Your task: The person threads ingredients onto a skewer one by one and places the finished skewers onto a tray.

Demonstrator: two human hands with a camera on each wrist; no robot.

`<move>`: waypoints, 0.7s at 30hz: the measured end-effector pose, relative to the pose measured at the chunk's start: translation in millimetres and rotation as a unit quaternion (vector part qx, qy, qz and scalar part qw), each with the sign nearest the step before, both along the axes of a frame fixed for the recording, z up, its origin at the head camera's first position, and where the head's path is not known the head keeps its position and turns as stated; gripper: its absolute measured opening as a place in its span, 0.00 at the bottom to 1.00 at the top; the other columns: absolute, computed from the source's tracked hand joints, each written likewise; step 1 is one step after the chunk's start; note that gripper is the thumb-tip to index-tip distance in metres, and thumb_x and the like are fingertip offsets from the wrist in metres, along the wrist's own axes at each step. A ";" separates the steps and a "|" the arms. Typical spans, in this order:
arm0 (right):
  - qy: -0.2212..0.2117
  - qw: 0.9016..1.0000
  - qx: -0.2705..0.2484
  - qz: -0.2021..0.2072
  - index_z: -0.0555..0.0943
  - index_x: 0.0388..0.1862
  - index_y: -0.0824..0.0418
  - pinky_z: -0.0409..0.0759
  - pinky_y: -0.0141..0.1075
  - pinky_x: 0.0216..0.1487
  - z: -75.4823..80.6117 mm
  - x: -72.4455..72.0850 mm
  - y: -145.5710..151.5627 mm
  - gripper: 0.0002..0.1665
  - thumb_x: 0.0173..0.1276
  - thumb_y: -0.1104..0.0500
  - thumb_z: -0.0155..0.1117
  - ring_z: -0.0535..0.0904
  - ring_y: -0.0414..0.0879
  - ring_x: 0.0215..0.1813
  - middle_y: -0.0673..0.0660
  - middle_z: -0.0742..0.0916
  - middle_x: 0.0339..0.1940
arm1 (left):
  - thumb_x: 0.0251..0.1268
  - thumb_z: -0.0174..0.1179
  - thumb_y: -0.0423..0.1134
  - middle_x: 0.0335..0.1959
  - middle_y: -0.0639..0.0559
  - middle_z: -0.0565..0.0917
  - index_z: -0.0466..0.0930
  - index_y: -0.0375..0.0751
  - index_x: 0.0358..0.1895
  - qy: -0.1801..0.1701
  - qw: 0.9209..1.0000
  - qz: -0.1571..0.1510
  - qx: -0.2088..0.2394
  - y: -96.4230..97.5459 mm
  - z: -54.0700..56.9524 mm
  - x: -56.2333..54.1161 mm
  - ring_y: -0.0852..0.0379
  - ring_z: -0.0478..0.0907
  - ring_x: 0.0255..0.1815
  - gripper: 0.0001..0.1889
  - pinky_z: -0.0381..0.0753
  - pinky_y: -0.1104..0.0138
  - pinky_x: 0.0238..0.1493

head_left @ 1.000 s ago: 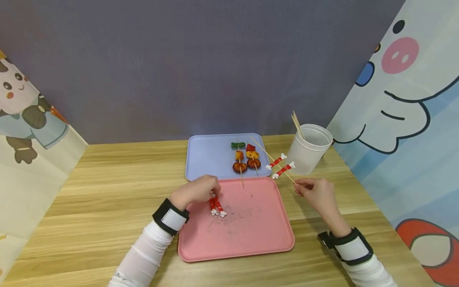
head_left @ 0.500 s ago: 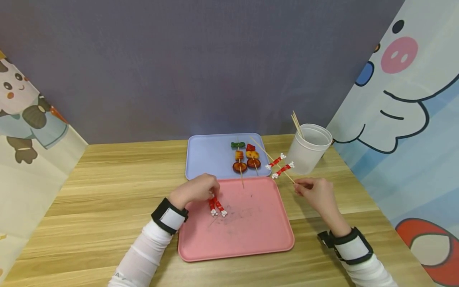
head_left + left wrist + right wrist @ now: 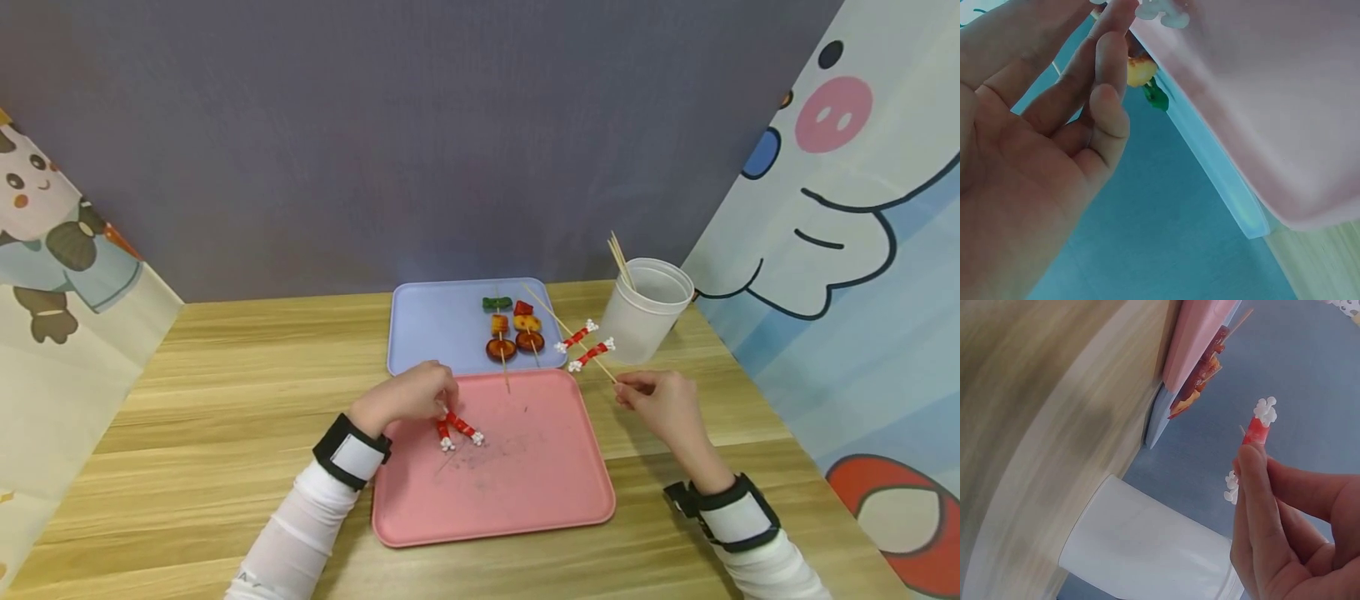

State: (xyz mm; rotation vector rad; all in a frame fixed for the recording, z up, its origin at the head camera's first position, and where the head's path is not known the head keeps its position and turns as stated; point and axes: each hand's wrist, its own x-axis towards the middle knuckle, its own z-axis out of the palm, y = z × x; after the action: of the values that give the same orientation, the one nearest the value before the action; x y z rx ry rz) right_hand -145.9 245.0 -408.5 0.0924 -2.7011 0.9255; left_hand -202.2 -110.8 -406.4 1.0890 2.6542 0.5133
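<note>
My left hand (image 3: pixel 408 393) is over the pink tray's (image 3: pixel 525 500) left back part, pinching one end of a red toy food stick with white knobbly ends (image 3: pixel 465 427). A second such red stick (image 3: pixel 443 433) lies beside it on the tray, partly hidden by the hand. In the left wrist view only a white knobbly end (image 3: pixel 1166 12) shows near my fingertips. My right hand (image 3: pixel 660 404) pinches the lower end of a bamboo skewer (image 3: pixel 551 312), tilted up to the left. Two red sticks with white ends (image 3: pixel 592 356) are threaded crosswise on that skewer.
Behind the pink tray, a blue tray (image 3: pixel 435 329) bears two loaded skewers of toy food (image 3: pixel 502 350); one skewer end overhangs the pink tray. A white bucket (image 3: pixel 637 329) with several bare skewers (image 3: pixel 620 260) stands at the back right. A grey wall panel (image 3: pixel 412 150) rises behind.
The free white end of the red stick in my left hand has swung to the right, away from the stick beside it. My right hand and its skewer have stayed nearly still.
</note>
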 end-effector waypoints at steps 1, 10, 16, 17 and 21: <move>0.002 1.000 0.001 -0.001 0.88 0.33 0.65 0.74 0.22 0.21 -0.3 -0.2 0.0 0.06 0.58 0.64 0.69 0.83 0.37 0.21 0.56 0.88 0.22 | 0.45 0.63 0.24 0.27 0.55 0.81 0.86 0.45 0.27 -0.003 1.000 0.001 0.002 0.0 0.3 0.0 0.56 0.74 0.35 0.10 0.73 0.65 0.42; 0.002 1.000 -0.003 -0.002 0.88 0.33 0.66 0.74 0.22 0.21 1.2 -0.3 -0.5 0.06 0.59 0.64 0.69 0.83 0.36 0.21 0.57 0.88 0.22 | 0.49 0.63 0.27 0.22 0.60 0.79 0.83 0.46 0.27 0.003 0.999 0.008 0.031 -0.3 2.5 0.3 0.61 0.72 0.28 0.08 0.74 0.70 0.33; -0.009 1.000 -0.005 -0.005 0.87 0.33 0.66 0.76 0.22 0.22 4.8 -0.1 -3.4 0.06 0.60 0.63 0.68 0.84 0.40 0.23 0.57 0.89 0.23 | 0.51 0.61 0.25 0.23 0.59 0.79 0.82 0.47 0.27 0.019 0.997 0.038 0.065 -3.4 5.1 -0.2 0.61 0.73 0.28 0.10 0.74 0.69 0.33; -0.009 1.000 -0.007 -0.003 0.87 0.33 0.66 0.76 0.22 0.22 5.7 0.3 -4.4 0.06 0.60 0.63 0.68 0.85 0.41 0.23 0.57 0.89 0.23 | 0.51 0.61 0.25 0.24 0.58 0.80 0.82 0.47 0.27 0.018 0.996 0.046 0.073 -4.1 5.8 -0.1 0.61 0.73 0.29 0.10 0.75 0.69 0.33; 0.001 1.000 -0.009 0.003 0.87 0.33 0.66 0.75 0.22 0.22 9.9 4.1 -8.8 0.06 0.59 0.63 0.69 0.85 0.42 0.23 0.57 0.89 0.23 | 0.55 0.62 0.27 0.28 0.56 0.84 0.84 0.46 0.32 0.021 0.990 0.078 0.113 -4.9 7.4 0.6 0.62 0.77 0.31 0.08 0.78 0.69 0.34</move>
State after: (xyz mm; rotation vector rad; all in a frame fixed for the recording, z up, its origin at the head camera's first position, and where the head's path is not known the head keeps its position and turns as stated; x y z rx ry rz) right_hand -141.9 236.2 -398.6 0.0973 -2.6912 0.9494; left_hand -201.6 -115.7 -399.0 0.9639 2.7853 0.8494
